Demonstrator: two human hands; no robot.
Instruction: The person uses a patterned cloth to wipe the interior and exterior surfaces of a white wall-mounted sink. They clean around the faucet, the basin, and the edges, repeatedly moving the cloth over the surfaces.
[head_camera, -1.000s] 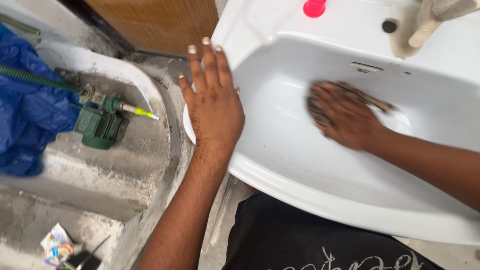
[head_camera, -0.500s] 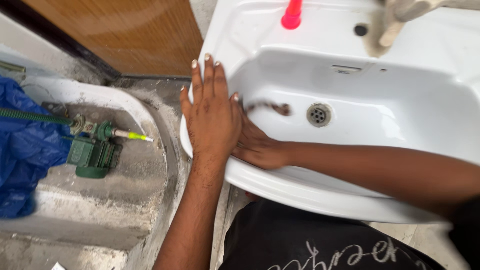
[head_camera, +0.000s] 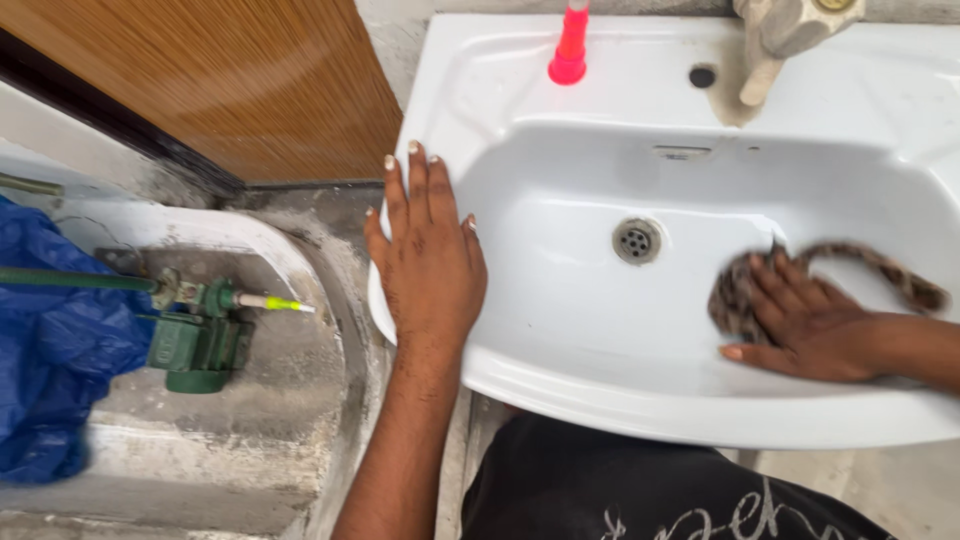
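The right hand (head_camera: 805, 325) lies flat and spread inside the white washbasin (head_camera: 560, 330), at the right of the frame, pressing a mottled brown cleaning cloth (head_camera: 745, 290) against the basin's inner wall. The fingers are extended rather than curled, so the cloth is pinned under the palm, not gripped. A tail of the cloth trails from under the hand toward the right edge of the frame, its long axis running roughly left to right with a slight arch. That part is blurred, so its texture cannot be read.

The left hand (head_camera: 430, 265) rests palm down, fingers together and pointing toward the top of the frame, on the basin's left rim. It holds nothing and sits well apart from the cloth, with the drain (head_camera: 637, 240) between the two hands. The right hand is therefore the only one in contact with the cloth.

At the top of the frame a pale tap (head_camera: 775, 45) stands on the basin ledge, with a red bottle neck (head_camera: 570, 50) to its left. At the left of the frame a green pump (head_camera: 195, 340) sits on a concrete step beside a blue plastic sheet (head_camera: 55, 340), below a brown wooden door (head_camera: 220, 80).
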